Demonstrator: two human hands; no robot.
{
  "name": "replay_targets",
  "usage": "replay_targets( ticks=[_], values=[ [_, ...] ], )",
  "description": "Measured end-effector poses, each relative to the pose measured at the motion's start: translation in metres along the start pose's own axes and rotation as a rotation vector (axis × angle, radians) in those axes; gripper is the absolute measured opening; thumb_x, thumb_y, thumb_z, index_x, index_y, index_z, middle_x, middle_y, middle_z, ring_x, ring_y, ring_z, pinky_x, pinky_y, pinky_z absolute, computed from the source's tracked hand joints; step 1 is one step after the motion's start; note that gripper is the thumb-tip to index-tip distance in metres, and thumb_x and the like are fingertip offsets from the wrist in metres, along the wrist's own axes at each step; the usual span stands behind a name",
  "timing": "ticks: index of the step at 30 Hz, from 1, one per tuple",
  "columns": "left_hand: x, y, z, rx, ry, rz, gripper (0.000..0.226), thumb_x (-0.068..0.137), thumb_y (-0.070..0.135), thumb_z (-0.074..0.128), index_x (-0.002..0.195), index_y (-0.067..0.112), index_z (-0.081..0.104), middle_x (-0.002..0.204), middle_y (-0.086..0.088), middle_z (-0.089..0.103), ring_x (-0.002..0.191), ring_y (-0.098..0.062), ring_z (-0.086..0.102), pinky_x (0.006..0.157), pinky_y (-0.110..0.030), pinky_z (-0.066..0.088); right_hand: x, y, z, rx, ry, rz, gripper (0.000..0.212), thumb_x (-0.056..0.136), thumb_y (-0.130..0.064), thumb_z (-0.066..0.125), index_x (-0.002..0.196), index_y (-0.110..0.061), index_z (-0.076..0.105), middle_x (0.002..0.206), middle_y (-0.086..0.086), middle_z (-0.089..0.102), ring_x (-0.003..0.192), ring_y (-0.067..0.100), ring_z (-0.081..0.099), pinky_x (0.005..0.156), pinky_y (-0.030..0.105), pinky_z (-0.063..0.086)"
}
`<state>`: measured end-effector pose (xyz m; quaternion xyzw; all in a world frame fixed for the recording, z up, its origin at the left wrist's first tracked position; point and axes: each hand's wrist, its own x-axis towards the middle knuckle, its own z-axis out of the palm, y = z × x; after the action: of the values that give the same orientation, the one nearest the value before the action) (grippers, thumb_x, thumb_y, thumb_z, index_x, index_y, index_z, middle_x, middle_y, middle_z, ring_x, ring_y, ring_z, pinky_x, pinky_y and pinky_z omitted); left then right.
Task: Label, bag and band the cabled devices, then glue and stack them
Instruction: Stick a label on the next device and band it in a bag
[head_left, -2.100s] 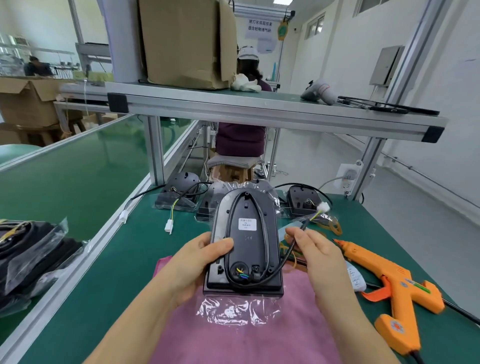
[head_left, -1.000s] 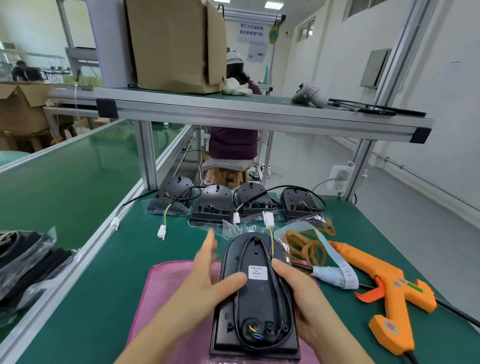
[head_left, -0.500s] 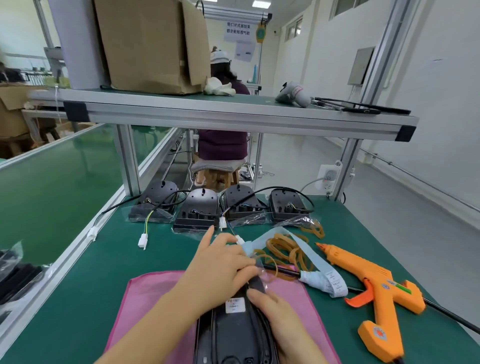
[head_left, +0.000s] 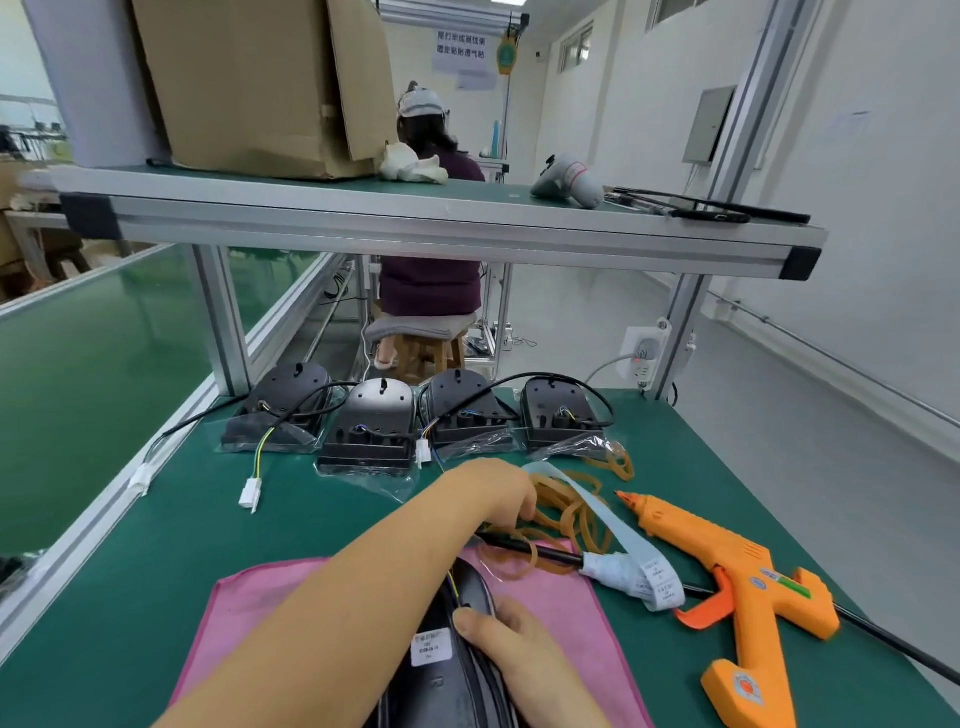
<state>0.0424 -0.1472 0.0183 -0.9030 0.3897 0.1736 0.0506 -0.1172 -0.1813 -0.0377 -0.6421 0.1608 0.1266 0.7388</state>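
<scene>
The cabled device (head_left: 441, 691) lies on the pink cloth (head_left: 249, 613) at the 6 o'clock edge of the view, label side up, and is gripped by the right hand (head_left: 519, 660), with the thumb laid flat across its back beside the cable. The left hand (head_left: 493, 493) is reached across to the heap of rubber bands (head_left: 571, 514) at about 1 o'clock from the device, with its fingers curled down into the heap. The fingertips are hidden behind the knuckles, so whether a band is already pinched cannot be told. Banding appears to be the step in hand. It is best done if a single band is teased out of the tangle, since several loops are interlocked and may be dragged along together. The looped cable should be pinned flat under the thumb while the band is stretched over the narrow end, so that no wire is trapped crooked. The label strip (head_left: 623, 545) crossing the heap should be left undisturbed, and the glue gun (head_left: 727, 566) at 3 o'clock should be avoided, as its nozzle is aimed toward the bands.
</scene>
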Motion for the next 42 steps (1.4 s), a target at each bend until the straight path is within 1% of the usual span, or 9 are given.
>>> replay_targets(
  ticks=[5, 8, 17, 24, 26, 29, 33, 38, 42],
  values=[
    [-0.003, -0.015, 0.003, -0.169, 0.014, -0.026, 0.021, 0.086, 0.016, 0.06, 0.104, 0.011, 0.07, 0.098, -0.004, 0.066, 0.085, -0.022, 0.056, 0.075, -0.03, 0.047, 0.0, 0.001, -0.002, 0.026, -0.009, 0.004, 0.062, 0.055, -0.027, 0.071, 0.108, 0.004, 0.062, 0.095, 0.016, 0.071, 0.084, 0.023, 0.067, 0.079, 0.032, 0.055],
    [-0.006, -0.022, 0.005, -0.236, -0.045, -0.006, 0.025, 0.086, 0.02, 0.066, 0.111, 0.015, 0.068, 0.112, 0.0, 0.065, 0.096, -0.018, 0.058, 0.081, -0.029, 0.046, -0.001, 0.002, -0.003, 0.033, -0.022, 0.006, 0.062, 0.056, -0.025, 0.071, 0.109, 0.004, 0.062, 0.091, 0.014, 0.073, 0.078, 0.02, 0.069, 0.067, 0.025, 0.056],
    [-0.016, -0.047, 0.006, -0.444, 0.09, -0.013, 0.01, 0.084, 0.019, 0.066, 0.094, 0.017, 0.069, 0.092, 0.011, 0.066, 0.079, -0.005, 0.057, 0.073, -0.023, 0.047, -0.005, 0.0, -0.005, 0.015, -0.023, 0.01, 0.054, 0.066, -0.022, 0.076, 0.112, 0.002, 0.062, 0.106, 0.019, 0.072, 0.094, 0.028, 0.069, 0.077, 0.03, 0.056],
    [-0.041, -0.076, -0.002, -0.713, 0.255, -0.081, 0.008, 0.076, 0.025, 0.071, 0.083, 0.021, 0.069, 0.085, 0.006, 0.07, 0.073, -0.011, 0.057, 0.069, -0.033, 0.05, -0.005, 0.0, -0.006, -0.018, -0.079, -0.012, 0.039, 0.057, -0.022, 0.07, 0.094, -0.008, 0.068, 0.078, 0.002, 0.075, 0.068, 0.009, 0.07, 0.057, 0.018, 0.052],
    [-0.052, -0.084, -0.004, -0.892, 0.299, -0.094, 0.011, 0.076, 0.022, 0.072, 0.085, 0.018, 0.069, 0.083, -0.001, 0.072, 0.07, -0.015, 0.057, 0.063, -0.032, 0.046, -0.007, -0.002, -0.006, -0.028, -0.132, -0.055, 0.043, 0.057, -0.02, 0.069, 0.099, -0.01, 0.07, 0.087, 0.003, 0.077, 0.078, 0.01, 0.072, 0.067, 0.019, 0.055],
    [-0.07, -0.089, -0.003, -1.17, 0.282, -0.037, 0.011, 0.083, 0.01, 0.069, 0.093, 0.008, 0.064, 0.081, -0.009, 0.074, 0.074, -0.017, 0.068, 0.073, -0.027, 0.055, -0.007, 0.0, -0.009, -0.032, -0.208, -0.094, 0.095, 0.053, -0.025, 0.078, 0.141, -0.012, 0.044, 0.115, 0.007, 0.071, 0.104, 0.018, 0.068, 0.092, 0.031, 0.053],
    [-0.096, -0.08, 0.011, -1.286, 0.155, 0.042, 0.009, 0.086, 0.001, 0.065, 0.091, 0.008, 0.062, 0.08, -0.013, 0.07, 0.075, -0.023, 0.065, 0.069, -0.024, 0.053, -0.011, -0.008, -0.009, -0.052, -0.309, -0.143, 0.121, 0.052, -0.025, 0.078, 0.152, -0.025, 0.01, 0.09, -0.017, 0.075, 0.089, 0.005, 0.071, 0.076, 0.018, 0.053],
    [-0.118, -0.068, 0.032, -1.445, 0.073, 0.139, 0.014, 0.08, 0.011, 0.072, 0.09, 0.008, 0.063, 0.078, -0.003, 0.069, 0.069, -0.013, 0.063, 0.069, -0.024, 0.049, -0.013, -0.022, -0.007, 0.011, -0.375, -0.2, 0.119, 0.054, -0.018, 0.075, 0.151, -0.02, 0.006, 0.093, -0.024, 0.073, 0.091, -0.001, 0.07, 0.073, 0.016, 0.054],
    [-0.117, -0.066, 0.046, -1.54, 0.098, 0.173, 0.019, 0.075, 0.014, 0.073, 0.091, 0.009, 0.064, 0.093, -0.01, 0.069, 0.08, -0.021, 0.064, 0.077, -0.03, 0.051, -0.017, -0.026, -0.005, -0.013, -0.435, -0.311, 0.086, 0.064, -0.019, 0.071, 0.142, -0.011, 0.036, 0.121, -0.009, 0.068, 0.11, 0.007, 0.064, 0.087, 0.019, 0.051]
  ],
)
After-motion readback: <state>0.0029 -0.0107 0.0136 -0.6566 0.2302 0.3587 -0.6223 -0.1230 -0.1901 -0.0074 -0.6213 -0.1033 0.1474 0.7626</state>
